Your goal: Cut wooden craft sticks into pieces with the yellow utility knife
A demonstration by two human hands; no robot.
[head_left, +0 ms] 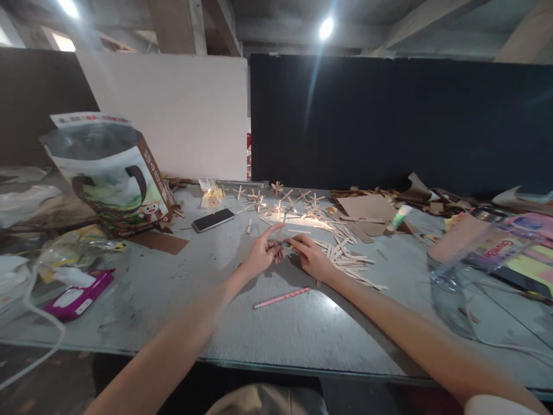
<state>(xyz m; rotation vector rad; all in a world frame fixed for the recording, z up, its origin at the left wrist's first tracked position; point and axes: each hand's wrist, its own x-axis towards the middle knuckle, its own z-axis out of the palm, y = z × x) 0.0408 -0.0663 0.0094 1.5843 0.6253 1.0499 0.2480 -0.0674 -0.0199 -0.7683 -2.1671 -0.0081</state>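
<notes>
Slip is your main risk. Your right hand [314, 257] has thumb and fingers closed in a pinch on a small yellow-and-dark tool [292, 247], just above the table [268, 340], out in front of you and right beside your left hand [260, 253]. Left index is stretched out, other fingers loosely curled; can't tell if they grip anything. If the tool has an edge (too small to tell), a skid could go into those curled fingers, cause being hands this close. Loose sticks [352, 265] lie just beyond your right wrist; swing it outward and you likely scatter them. Pencil [281, 298] lies between your forearms; a dropped wrist could set it rolling. Overreach, and you may knock the crossed sticks [241, 192] behind.
</notes>
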